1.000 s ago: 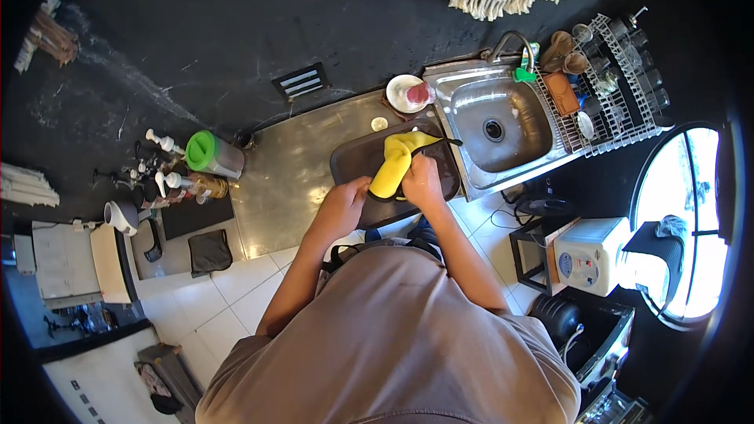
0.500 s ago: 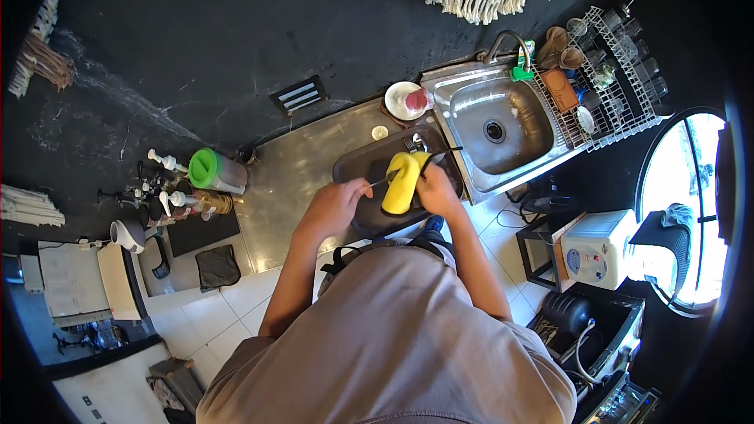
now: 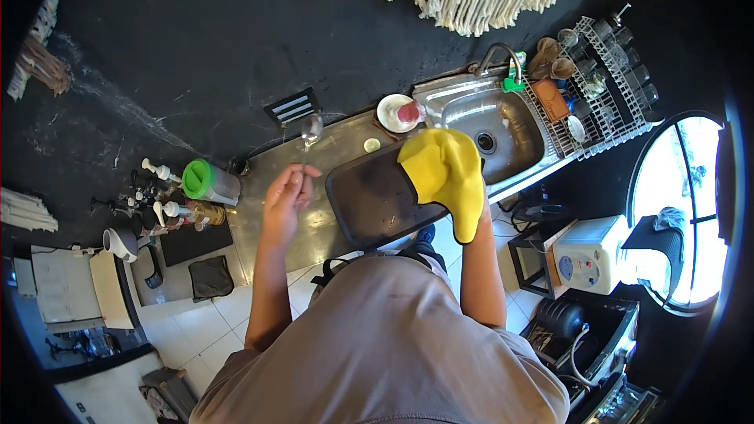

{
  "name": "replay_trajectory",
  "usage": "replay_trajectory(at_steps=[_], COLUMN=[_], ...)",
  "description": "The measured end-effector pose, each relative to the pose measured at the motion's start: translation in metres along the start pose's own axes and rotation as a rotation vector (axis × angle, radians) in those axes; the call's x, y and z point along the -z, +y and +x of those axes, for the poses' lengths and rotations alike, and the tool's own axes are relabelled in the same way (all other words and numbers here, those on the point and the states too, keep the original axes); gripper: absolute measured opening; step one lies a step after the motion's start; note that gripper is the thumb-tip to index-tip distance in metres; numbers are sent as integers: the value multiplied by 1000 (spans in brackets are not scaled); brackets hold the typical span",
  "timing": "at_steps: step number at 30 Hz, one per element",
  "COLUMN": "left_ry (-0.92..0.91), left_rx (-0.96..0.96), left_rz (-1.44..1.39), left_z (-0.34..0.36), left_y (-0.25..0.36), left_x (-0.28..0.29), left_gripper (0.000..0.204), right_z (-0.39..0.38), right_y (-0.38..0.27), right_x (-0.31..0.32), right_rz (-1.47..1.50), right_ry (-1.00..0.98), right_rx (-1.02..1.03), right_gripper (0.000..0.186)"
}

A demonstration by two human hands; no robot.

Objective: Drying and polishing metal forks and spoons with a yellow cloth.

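Observation:
A metal spoon (image 3: 312, 130) stands bowl-up in my left hand (image 3: 286, 195), pinched by its handle above the steel counter. Draped over my right hand (image 3: 484, 212) is a yellow cloth (image 3: 444, 177) with dark edging. It covers nearly all the fingers and hangs down toward the wrist. Below and between the hands lies a dark brown tray (image 3: 369, 198); the cloth hides its right part.
A white plate (image 3: 391, 114) with a reddish thing on it stands behind the tray, near a pale round piece (image 3: 371, 144). The steel sink (image 3: 514, 129) and a wire dish rack (image 3: 601, 102) are to the right. A green-lidded container (image 3: 212, 182) and pump bottles stand left.
My left hand has moved left and away from the cloth, raising the spoon upright. My right hand has shifted right, and the cloth now hangs spread over it, hiding cutlery seen earlier.

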State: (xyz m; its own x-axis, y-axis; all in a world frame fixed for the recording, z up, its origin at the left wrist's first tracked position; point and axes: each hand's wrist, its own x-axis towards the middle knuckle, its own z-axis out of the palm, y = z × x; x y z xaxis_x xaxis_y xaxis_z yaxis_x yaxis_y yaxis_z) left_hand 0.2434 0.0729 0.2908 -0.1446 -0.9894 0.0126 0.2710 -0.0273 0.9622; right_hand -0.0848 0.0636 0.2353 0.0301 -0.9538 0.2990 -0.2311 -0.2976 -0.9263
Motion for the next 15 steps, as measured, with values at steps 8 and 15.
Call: replay_trajectory(at_steps=[8,15], left_ry=[-54,-365], left_rx=[-155,319], left_rz=[555,286], left_z=[-9,-16], left_y=[-53,-84], left_x=[-92,-74], left_gripper=[24,29], right_z=[11,24], right_y=[-23,-19], right_x=[-96,-74], right_rz=[1069,890], right_ry=[168,262], right_rx=[-530,-452], right_gripper=[21,29])
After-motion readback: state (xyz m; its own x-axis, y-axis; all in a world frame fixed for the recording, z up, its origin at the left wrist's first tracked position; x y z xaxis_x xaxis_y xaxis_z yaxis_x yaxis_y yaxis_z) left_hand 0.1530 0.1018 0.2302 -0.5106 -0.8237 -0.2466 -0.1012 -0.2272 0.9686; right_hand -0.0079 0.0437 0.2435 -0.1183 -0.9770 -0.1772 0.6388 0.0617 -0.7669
